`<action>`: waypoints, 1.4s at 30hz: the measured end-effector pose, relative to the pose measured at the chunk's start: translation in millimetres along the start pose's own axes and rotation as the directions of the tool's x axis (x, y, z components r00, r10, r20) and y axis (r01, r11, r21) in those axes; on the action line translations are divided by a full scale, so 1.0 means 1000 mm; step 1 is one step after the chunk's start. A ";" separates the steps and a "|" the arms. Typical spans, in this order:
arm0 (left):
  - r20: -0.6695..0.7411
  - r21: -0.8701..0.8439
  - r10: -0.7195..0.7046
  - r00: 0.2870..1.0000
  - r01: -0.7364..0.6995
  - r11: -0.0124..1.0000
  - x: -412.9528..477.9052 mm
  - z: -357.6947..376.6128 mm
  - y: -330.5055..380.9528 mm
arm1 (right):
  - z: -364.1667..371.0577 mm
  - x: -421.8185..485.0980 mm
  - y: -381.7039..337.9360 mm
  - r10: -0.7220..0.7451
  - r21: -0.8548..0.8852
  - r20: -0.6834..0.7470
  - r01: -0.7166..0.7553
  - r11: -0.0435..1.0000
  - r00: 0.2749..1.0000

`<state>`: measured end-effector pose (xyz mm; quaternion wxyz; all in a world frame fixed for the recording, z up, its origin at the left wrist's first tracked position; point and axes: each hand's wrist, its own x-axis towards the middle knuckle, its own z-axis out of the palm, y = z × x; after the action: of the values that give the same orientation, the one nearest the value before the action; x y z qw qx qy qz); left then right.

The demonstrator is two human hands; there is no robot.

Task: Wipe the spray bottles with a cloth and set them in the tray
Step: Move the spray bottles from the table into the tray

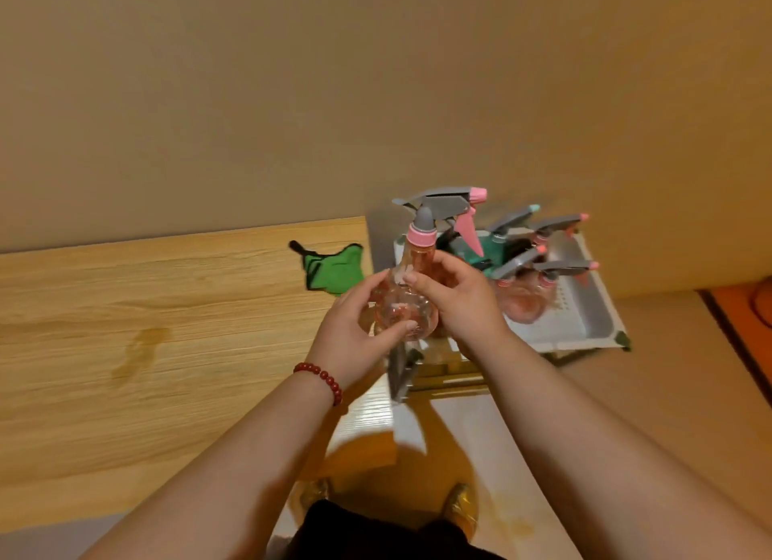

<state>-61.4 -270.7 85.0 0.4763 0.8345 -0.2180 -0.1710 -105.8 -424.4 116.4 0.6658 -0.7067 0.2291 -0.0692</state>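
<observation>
Both hands (355,334) (457,304) grip the spray bottle (417,258) between them, near the tray (601,296).

The round body of the held spray bottle (399,307) is partly covered by the left hand (355,338) and the right hand (459,304). The near left corner of the tray (585,334) is hidden behind the right wrist. The standing bottles (559,267) inside are overlapped by one another, so their number cannot be told. Both forearms are cut off by the lower edge. The shoes (461,505) are blurred. An orange thing (747,309) is cut off at the right edge.
</observation>
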 end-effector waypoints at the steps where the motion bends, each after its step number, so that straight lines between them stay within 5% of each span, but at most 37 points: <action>1: 0.016 -0.002 0.010 1.000 -0.010 1.000 0.001 0.016 0.008 | -0.018 -0.003 0.003 -0.003 -0.005 -0.015 0.003 1.000 1.000; 12: 0.208 0.146 0.116 0.971 -0.148 0.978 0.018 0.141 0.072 | -0.169 -0.026 0.041 -0.019 -0.015 -0.241 0.016 1.000 0.970; 21: 0.138 0.324 0.249 0.959 -0.281 0.903 0.069 0.179 0.101 | -0.241 -0.025 0.075 0.053 0.049 -0.461 -0.034 0.998 0.886; 28: 0.321 0.610 0.365 0.874 -0.486 0.626 0.130 0.216 0.118 | -0.270 0.004 0.111 0.105 0.081 -0.543 -0.073 0.994 0.833; 33: 0.468 0.720 0.208 0.859 -0.507 0.473 0.158 0.231 0.119 | -0.283 0.029 0.138 0.104 0.040 -0.574 -0.099 0.994 0.812; 42: 0.461 0.674 0.264 0.847 -0.528 0.516 0.163 0.224 0.102 | -0.281 0.060 0.154 0.103 0.059 -0.566 -0.085 0.995 0.818</action>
<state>-54.5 -563.6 52.0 0.0524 0.8459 -0.5263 -0.0688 -201.4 -706.1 -16.7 0.5808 -0.6316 0.4504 -0.2467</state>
